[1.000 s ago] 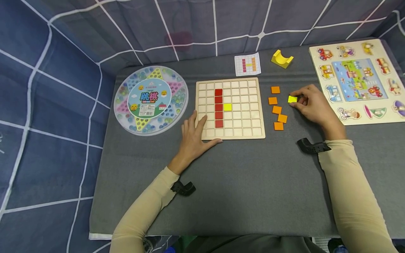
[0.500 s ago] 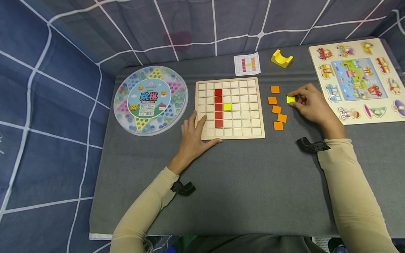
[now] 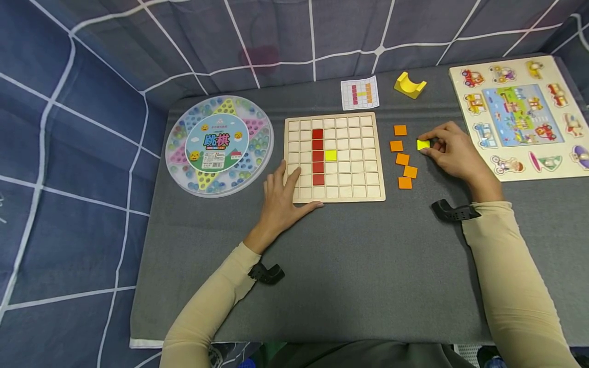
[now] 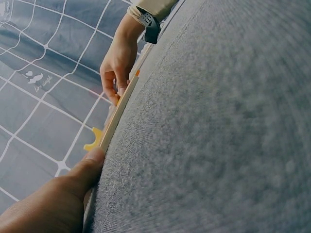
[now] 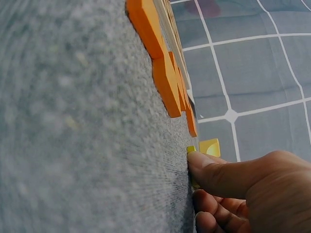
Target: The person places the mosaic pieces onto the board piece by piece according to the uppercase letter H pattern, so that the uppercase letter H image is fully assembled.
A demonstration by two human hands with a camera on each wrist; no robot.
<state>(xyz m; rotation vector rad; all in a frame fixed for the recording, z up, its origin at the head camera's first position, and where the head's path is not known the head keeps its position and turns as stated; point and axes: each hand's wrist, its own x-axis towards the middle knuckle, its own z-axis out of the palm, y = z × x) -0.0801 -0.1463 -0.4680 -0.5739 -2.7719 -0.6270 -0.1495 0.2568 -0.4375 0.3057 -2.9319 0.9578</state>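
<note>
My left hand (image 3: pixel 278 202) rests at the near left corner of a wooden grid board (image 3: pixel 354 193), its fingers spread over the left side and its thumb along the near edge, as the left wrist view (image 4: pixel 53 204) of that hand also shows. On the board lie a column of red square tiles (image 3: pixel 318 156) and one yellow tile (image 3: pixel 331 155) beside it. To the right of the board, my right hand (image 3: pixel 453 151) pinches another yellow square tile (image 3: pixel 423 145) between thumb and finger, low by the tabletop. Several orange square tiles (image 3: pixel 402 159) lie between board and right hand.
A pattern card (image 3: pixel 360 94) lies behind the board, with a yellow curved block (image 3: pixel 410 86) to its right. A round marble game box (image 3: pixel 219 176) sits at left. At right lies a wooden picture puzzle (image 3: pixel 474 122). A tiled-pattern cloth (image 3: pixel 285 41) hangs behind.
My right hand has shifted very slightly left with the yellow tile in its fingers. The left hand and the board have stayed put.
</note>
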